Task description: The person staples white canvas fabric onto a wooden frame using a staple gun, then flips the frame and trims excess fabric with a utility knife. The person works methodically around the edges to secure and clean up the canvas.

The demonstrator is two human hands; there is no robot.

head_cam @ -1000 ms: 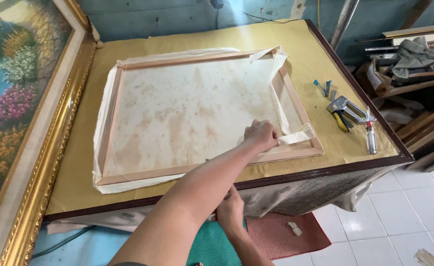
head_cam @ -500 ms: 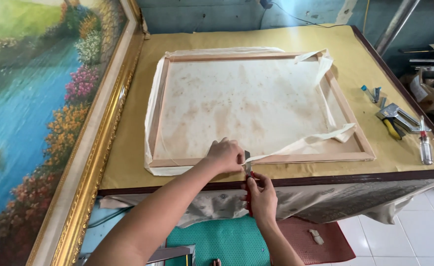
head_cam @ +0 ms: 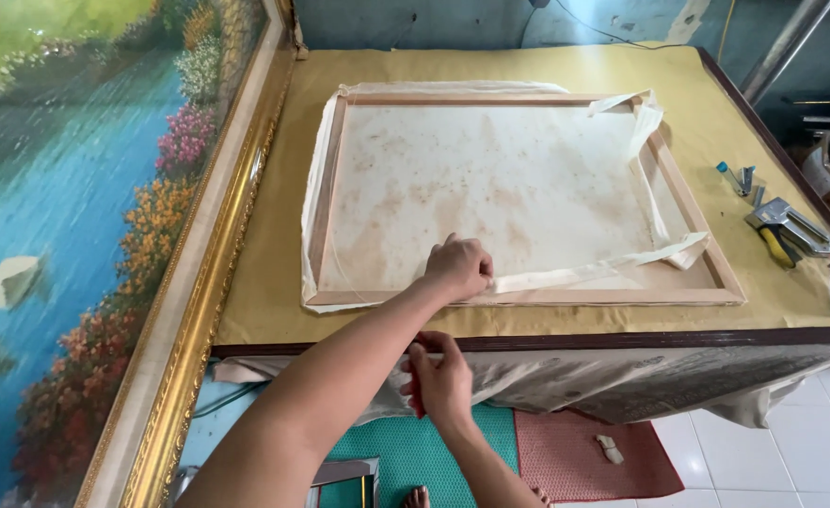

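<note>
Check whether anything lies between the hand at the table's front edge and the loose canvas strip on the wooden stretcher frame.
Only the brown-paper-covered table edge separates the right hand from the loose cream canvas strip. The left hand already rests on the wooden stretcher frame beside it.

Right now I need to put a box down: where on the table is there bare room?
Bare paper lies beyond the canvas frame along the table's far edge, and in a strip between the frame and the gilt painting. The right edge is crowded with a staple gun and small tools; the left hand presses the near rail.
</note>
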